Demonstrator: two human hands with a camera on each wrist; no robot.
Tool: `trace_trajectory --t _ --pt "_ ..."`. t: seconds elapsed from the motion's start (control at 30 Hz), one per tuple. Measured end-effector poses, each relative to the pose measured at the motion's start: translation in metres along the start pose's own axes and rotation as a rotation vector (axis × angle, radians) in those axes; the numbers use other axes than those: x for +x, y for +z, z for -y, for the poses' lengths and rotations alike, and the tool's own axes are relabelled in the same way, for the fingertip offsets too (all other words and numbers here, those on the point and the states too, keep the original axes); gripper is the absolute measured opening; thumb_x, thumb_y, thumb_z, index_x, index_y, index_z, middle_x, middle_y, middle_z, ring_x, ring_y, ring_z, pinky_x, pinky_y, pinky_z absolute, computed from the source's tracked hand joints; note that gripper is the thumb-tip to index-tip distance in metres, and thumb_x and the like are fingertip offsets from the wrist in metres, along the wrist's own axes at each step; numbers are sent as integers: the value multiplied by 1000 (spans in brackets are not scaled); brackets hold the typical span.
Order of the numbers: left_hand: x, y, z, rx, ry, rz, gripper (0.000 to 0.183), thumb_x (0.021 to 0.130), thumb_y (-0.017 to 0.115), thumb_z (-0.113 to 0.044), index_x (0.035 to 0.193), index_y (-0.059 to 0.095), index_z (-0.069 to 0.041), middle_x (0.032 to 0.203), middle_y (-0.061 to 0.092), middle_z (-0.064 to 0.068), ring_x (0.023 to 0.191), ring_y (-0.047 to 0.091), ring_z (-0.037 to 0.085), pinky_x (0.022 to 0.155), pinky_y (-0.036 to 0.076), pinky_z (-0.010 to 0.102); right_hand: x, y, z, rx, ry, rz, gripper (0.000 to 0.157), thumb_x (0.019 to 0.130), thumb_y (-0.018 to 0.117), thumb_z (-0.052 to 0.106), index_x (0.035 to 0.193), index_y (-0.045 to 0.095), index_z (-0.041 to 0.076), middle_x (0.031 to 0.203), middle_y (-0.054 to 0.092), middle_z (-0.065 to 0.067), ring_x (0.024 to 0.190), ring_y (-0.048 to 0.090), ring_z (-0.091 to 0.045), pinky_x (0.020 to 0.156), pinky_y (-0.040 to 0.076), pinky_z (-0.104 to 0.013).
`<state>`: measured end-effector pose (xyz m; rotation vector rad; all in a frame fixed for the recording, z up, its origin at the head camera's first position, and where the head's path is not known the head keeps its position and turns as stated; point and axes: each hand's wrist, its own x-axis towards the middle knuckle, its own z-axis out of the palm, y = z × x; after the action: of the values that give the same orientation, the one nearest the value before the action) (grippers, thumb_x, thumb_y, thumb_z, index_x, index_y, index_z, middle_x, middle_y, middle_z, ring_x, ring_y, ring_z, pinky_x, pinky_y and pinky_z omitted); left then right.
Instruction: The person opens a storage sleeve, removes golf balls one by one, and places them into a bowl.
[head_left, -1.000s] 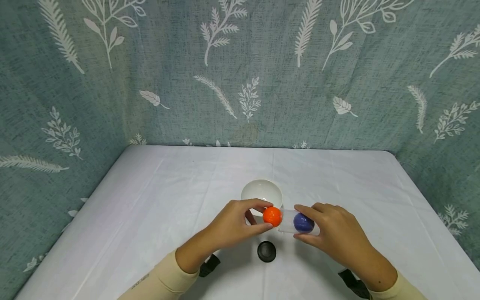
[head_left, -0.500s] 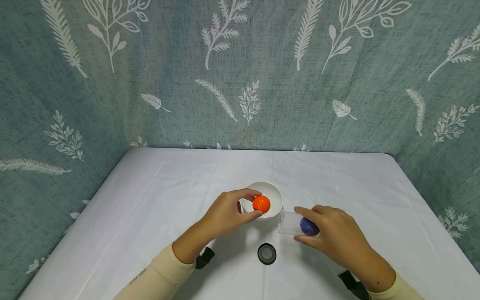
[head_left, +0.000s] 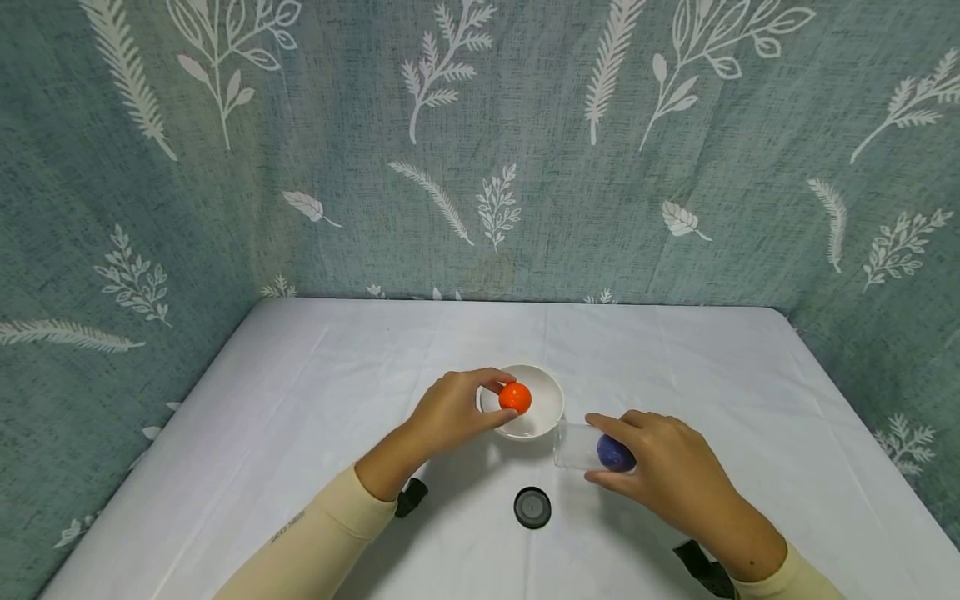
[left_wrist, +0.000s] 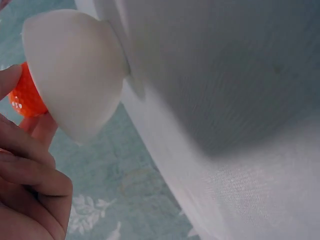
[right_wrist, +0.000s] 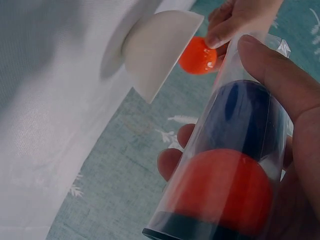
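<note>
Orange and glossy, a small round ball point(head_left: 515, 398) sits pinched between the thumb and fingertips of the left hand point(head_left: 452, 407), at the mouth of a white, smooth-sided round bowl point(head_left: 546, 402). It has not been let go. The bowl stands on a surface covered in white cloth point(head_left: 337, 375).

The right hand point(head_left: 671, 458) grips a clear plastic cylindrical tube point(head_left: 576, 446), thumb on one side and fingers round the other, its near-bowl end just beside the bowl. Inside, the right wrist view shows a dark blue glossy ball point(right_wrist: 240, 117) and, next to it, a red round ball point(right_wrist: 222, 187) toward the tube's dark end piece point(right_wrist: 195, 229). A black round disc point(head_left: 532, 507), probably the tube's lid, lies apart on the surface, nearer the person.

Judging by this, the tube has been uncapped and the orange ball is out, over the bowl but not yet resting free in it. The blue and red balls remain in the tube, so the emptying looks only partly done. The left hand and the orange ball hide some of the bowl's inside.
</note>
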<state>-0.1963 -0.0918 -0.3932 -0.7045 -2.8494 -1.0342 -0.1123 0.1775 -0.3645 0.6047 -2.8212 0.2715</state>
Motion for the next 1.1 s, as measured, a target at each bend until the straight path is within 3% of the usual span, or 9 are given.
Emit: trace_trajectory --t 0.27,0.47,0.67,1.1 --pt "5 1 5 -19 -66 58 39 82 82 -31 119 72 -23 103 75 -2 48 32 7 49 28 22 2 0 1 10 4 18 61 69 88 51 121 73 24 95 72 0 80 66 -13 71 58 -37" --pt "9 4 7 -19 -77 90 36 82 82 -30 117 72 -23 102 75 -2 53 44 8 54 36 24 3 -1 3 10 22 47 61 70 87 52 122 72 24 96 72 0 81 66 -14 72 58 -37" --pt "15 9 6 34 -93 139 38 82 81 -31 117 72 -22 100 75 -4 77 61 10 66 44 28 3 -1 2 4 28 61 62 70 86 53 122 72 24 95 71 0 80 65 -13 71 58 -37" --pt "21 7 5 33 -85 243 36 82 81 -31 115 72 -21 98 74 -5 83 63 8 74 48 28 2 1 0 23 23 58 61 70 87 52 122 72 24 93 70 2 78 62 -10 69 56 -33"
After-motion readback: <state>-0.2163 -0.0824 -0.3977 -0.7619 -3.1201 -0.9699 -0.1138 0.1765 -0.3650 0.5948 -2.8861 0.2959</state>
